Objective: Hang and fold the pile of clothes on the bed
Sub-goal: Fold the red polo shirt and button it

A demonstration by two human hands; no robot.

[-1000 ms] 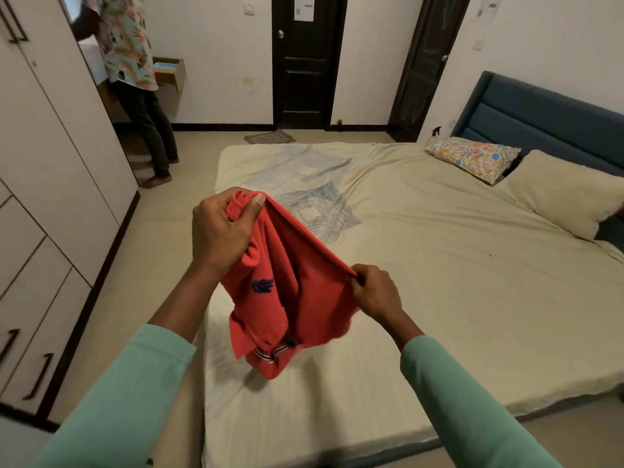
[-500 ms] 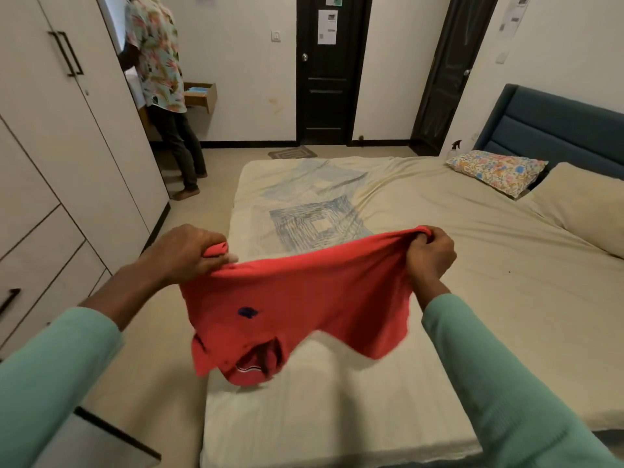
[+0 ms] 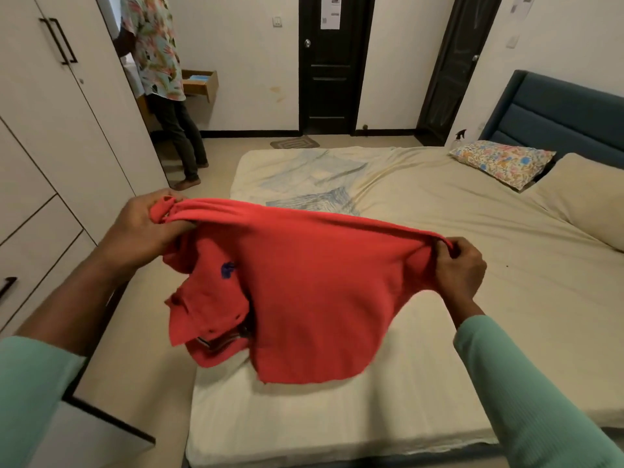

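A red polo shirt [image 3: 314,292] with a small blue logo hangs stretched between my hands above the near left corner of the bed [image 3: 456,248]. My left hand [image 3: 148,228] grips a bunched end of it at the left. At the right, my right hand [image 3: 461,268] pinches the other end. The collar and a striped trim dangle at the lower left, and the shirt's lower edge touches the cream sheet. No pile of clothes shows on the bed.
A white wardrobe [image 3: 57,130] lines the left wall. Another person [image 3: 162,86] stands by an open wooden drawer [image 3: 201,84] at the back left. A floral pillow [image 3: 503,162] and a cream pillow [image 3: 587,201] lie against the blue headboard [image 3: 557,113]. Dark doors [image 3: 334,62] stand behind.
My hands have spread apart, pulling the red shirt from a bunched fold into a wide stretch. The shirt now hangs lower over the bed corner, and my view has lifted slightly.
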